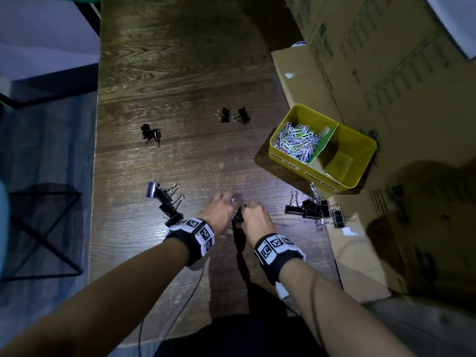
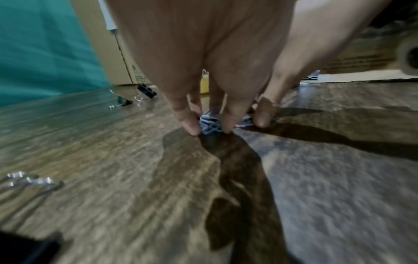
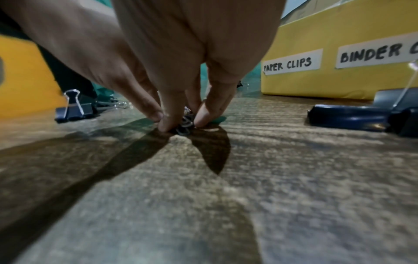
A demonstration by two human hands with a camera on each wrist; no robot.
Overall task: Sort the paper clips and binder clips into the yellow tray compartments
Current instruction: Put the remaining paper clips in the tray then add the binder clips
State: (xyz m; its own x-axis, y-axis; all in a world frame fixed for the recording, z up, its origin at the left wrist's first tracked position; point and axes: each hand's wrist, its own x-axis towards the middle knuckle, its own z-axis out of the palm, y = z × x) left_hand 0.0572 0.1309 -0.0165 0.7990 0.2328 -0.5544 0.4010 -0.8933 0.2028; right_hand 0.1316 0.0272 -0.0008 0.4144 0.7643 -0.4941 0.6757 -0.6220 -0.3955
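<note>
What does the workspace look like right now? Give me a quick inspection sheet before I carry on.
Surface: dark wood-grain table, lit from above.
Job's things: yellow tray at right; left compartment holds paper clips, right compartment shows no clips. Black binder clips loose in groups: far pair, one group at left, near-left cluster, near-right cluster.
Clutter: nothing seen.
Grippers: left hand and right hand both pinch small bunches of paper clips on the table.
Cables: thin black cable trails below the wrists.
Surroundings: cardboard boxes at right, black wire frame at left.
</note>
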